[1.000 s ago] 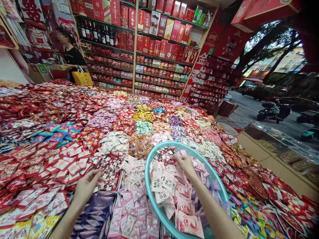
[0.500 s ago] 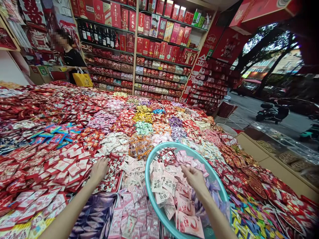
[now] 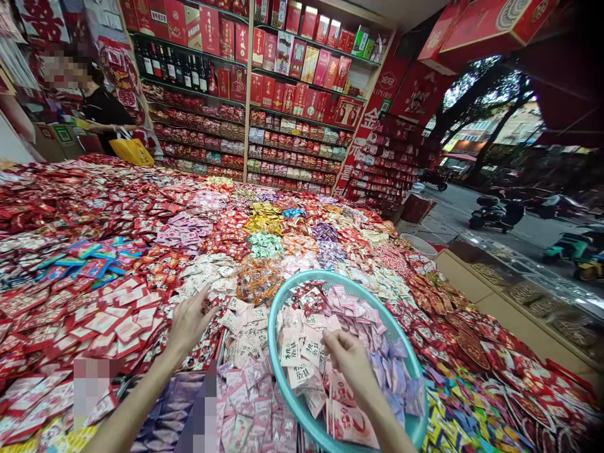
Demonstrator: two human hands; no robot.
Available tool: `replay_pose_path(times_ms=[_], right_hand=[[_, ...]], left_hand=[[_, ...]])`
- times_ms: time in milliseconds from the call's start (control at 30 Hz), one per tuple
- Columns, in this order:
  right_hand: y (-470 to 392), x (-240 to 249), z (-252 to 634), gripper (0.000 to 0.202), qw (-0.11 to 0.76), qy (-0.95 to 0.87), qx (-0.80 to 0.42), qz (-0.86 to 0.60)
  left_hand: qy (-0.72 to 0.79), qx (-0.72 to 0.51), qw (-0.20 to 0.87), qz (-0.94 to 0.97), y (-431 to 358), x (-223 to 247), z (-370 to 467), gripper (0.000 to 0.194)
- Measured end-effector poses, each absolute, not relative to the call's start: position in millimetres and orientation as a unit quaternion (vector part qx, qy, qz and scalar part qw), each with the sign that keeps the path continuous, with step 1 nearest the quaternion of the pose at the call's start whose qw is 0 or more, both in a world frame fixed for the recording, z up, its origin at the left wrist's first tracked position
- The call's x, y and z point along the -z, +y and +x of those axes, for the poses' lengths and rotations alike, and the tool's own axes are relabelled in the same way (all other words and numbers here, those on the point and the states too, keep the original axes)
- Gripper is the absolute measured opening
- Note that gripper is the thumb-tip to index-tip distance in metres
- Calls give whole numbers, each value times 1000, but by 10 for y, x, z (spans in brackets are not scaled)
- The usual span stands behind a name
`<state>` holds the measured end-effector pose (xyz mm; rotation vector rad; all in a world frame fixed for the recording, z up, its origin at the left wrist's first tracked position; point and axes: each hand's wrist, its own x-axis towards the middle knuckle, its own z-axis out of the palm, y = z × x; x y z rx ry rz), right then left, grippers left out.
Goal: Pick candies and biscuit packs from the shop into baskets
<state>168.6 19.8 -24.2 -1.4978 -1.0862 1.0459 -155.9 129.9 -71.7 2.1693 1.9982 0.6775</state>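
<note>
Over the red packets with black-and-white print (image 3: 202, 349), my left hand (image 3: 189, 321) reaches with its fingers apart, and I see nothing held in it. Cream-white packets (image 3: 207, 274) lie just beyond its fingertips. My right hand (image 3: 349, 358) is inside a turquoise plastic basket (image 3: 272, 358), thumb and fingers pinched together above the packets. Whatever is between those fingertips is hidden. Within the basket are white packets with black characters (image 3: 290, 346), larger pink packets (image 3: 349, 421), small pink packets (image 3: 363, 314), purple packets (image 3: 389, 374) and a few red ones (image 3: 309, 297).
Heaps of wrapped sweets (image 3: 108, 314) surround the basket. Shelves (image 3: 248, 107) with red boxes and bottles stand behind. At the back left is a person in black (image 3: 106, 107) with a yellow bag (image 3: 132, 151). Parked scooters (image 3: 495, 214) show outside on the right.
My right hand has moved left within the basket, from the small pink packets toward the white ones. My left hand's fingers have spread. The whole view has shifted slightly.
</note>
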Motion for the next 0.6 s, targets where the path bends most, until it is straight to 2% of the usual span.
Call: replay_pose_path(times_ms=[67,133,233,367,433,500,600], right_hand=[[179,169,1487,40,473,-463,-465,-588],[172,94,1301,38,460,-478,-496,-560],[180,5,1107,34,456,-492,-526,-523],[181,-81,1033,31,478,-479,-549,-490],[167,-110,1044,33,482,-464,-561,-488],[152,-115,1064,32,482,-450,-571,-489],[137,-69,1084,31,486,-437,-576,-492]], left_hand=[[607,-317,134,716,1070,437,-1261,64],[551,-349,183,736,816,197,-961,63],[467,-361,185,786,511,-9,-626,61],[395,-371,207,815,364,-59,-475,58],[403,-391,276,780,365,-60,-482,62],[427,-412,391,703,379,-67,-510,65],[453,-412,553,565,395,-75,-557,47]])
